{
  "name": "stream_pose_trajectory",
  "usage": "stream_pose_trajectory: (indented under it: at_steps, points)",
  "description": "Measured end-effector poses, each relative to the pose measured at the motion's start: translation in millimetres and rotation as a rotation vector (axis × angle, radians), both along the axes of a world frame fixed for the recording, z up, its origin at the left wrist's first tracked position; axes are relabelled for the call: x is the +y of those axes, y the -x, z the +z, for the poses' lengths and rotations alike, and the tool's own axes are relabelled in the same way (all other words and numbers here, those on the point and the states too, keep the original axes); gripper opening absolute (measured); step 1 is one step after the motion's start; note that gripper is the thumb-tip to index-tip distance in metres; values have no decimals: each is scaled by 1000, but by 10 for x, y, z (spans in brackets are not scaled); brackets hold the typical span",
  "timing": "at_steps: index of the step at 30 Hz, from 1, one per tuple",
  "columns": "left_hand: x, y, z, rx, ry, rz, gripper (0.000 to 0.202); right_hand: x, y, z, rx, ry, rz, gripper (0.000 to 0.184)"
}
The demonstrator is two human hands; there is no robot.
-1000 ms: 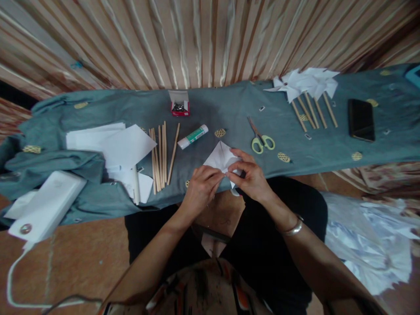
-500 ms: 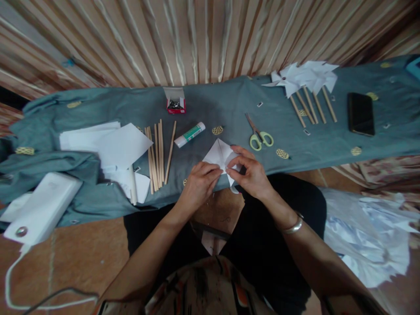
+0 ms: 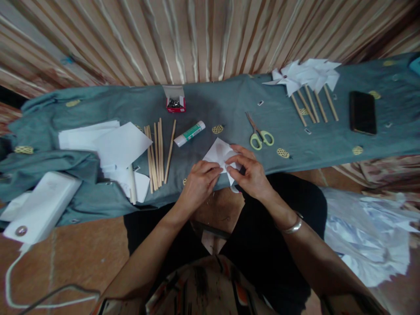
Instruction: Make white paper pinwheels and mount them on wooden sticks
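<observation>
Head view. Left of centre: loose paper sheets (image 3: 114,144), sticks (image 3: 157,151), glue stick (image 3: 189,134). Centre: left hand (image 3: 198,183) and right hand (image 3: 251,173) both pinch the folded paper (image 3: 218,153) at the cloth (image 3: 213,105) edge. Right: scissors (image 3: 259,135), pinwheels (image 3: 308,76), phone (image 3: 362,112).

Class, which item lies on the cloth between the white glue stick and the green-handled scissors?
In the head view, a small yellow patterned oval between glue stick and scissors.

striped curtain (image 3: 197,39); grey-blue cloth (image 3: 213,105); terracotta floor (image 3: 85,253)
</observation>
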State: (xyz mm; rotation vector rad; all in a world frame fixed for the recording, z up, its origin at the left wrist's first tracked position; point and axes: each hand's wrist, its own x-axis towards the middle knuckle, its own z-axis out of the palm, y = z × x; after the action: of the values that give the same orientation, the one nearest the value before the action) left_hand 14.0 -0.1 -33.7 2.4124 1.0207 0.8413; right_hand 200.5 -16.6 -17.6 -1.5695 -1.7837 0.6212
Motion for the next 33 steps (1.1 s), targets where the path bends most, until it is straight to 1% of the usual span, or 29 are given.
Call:
stream_pose_trajectory:
  at_steps: [5,10,20,28,33]
  points:
    - [-2,-1,4,-10,2,4,19,-14,17,7,-70,-52,39,20]
    - [-8,1,22,-4,12,2,20,-15,31,0,-103,-60,64,24]
    - [3,4,25,-20,65,-4,19,4,29,16,-91,-72,36,24]
    - [12,11,-2,-19,29,-11,19,11,60,16,-108,-88,66,26]
    - [11,9,-3,-15,53,-14,19,7,61,18,-140,-100,89,27]
